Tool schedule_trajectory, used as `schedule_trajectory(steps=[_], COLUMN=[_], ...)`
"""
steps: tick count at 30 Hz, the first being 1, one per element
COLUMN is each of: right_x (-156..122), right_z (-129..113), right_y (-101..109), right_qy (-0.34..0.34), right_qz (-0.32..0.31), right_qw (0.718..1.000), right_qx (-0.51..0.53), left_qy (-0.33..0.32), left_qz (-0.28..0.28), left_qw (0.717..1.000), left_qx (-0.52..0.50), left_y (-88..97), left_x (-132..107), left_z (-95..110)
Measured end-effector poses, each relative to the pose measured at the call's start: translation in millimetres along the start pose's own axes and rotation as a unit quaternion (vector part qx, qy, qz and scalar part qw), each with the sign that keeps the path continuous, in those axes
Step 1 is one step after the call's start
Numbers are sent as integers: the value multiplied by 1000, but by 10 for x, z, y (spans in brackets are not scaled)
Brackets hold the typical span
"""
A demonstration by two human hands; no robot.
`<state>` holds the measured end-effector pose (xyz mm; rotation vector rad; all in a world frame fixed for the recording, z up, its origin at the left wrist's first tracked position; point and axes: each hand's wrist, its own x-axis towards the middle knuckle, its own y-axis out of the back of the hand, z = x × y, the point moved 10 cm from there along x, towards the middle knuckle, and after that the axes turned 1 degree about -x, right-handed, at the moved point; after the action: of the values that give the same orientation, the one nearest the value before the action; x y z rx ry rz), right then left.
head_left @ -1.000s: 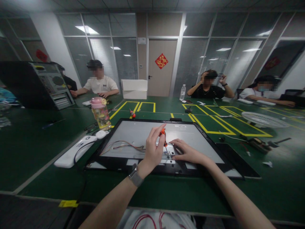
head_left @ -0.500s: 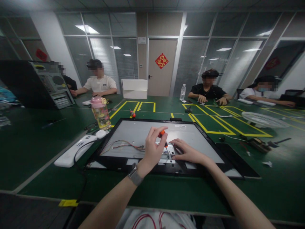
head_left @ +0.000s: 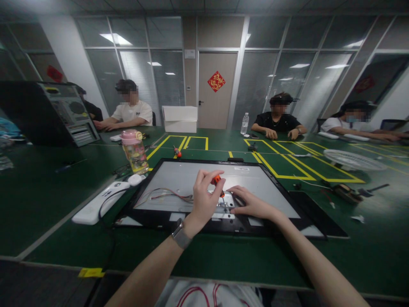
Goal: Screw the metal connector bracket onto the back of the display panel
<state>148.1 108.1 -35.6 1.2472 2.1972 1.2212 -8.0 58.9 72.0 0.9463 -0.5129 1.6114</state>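
My left hand (head_left: 206, 194) is closed around the orange-and-black handle of a screwdriver (head_left: 217, 179). The tool stands tilted, its shaft pointing down at a small metal bracket (head_left: 228, 199) on a flat display panel (head_left: 255, 179). The panel lies flat with a grey sheet inside a black frame. My right hand (head_left: 252, 204) rests on the panel at the bracket's right edge, thumb and fingers apart; whether it presses on the bracket is hard to tell. Thin wires (head_left: 166, 194) run across the panel left of my left hand. The screwdriver's tip is too small to make out.
Left of the panel are a white power strip (head_left: 100, 202) and a pink-lidded bottle (head_left: 134, 151). A computer case (head_left: 47, 113) stands farther left. At right lie a black flat piece (head_left: 316, 213) and a tool (head_left: 347, 192). Several people sit across the green table (head_left: 204, 260).
My hands and the screwdriver stay almost in place, with the handle looking slightly turned. Across the table, the seated people have shifted their arms.
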Motion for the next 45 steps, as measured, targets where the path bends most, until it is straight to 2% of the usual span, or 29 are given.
schedule_trajectory(steps=[12,18,30,45], right_x=[-3,-2,-11,5], right_z=[-20,-9,-74,-38], right_y=[10,7,17,4], right_qy=[-6,0,-7,1], right_qz=[-4,-1,-7,-6], right_qw=[1000,1000,1000,1000], right_qx=[2,3,3,5], left_qy=[31,23,-2,27], left_qz=[-56,-71,-79,-100], left_qw=[998,997,997,994], left_qx=[-27,-35,-17,-23], left_y=[-128,-158,-182,-228], left_x=[-47,-52,-48,-93], left_z=[-83,-57,-10,-84])
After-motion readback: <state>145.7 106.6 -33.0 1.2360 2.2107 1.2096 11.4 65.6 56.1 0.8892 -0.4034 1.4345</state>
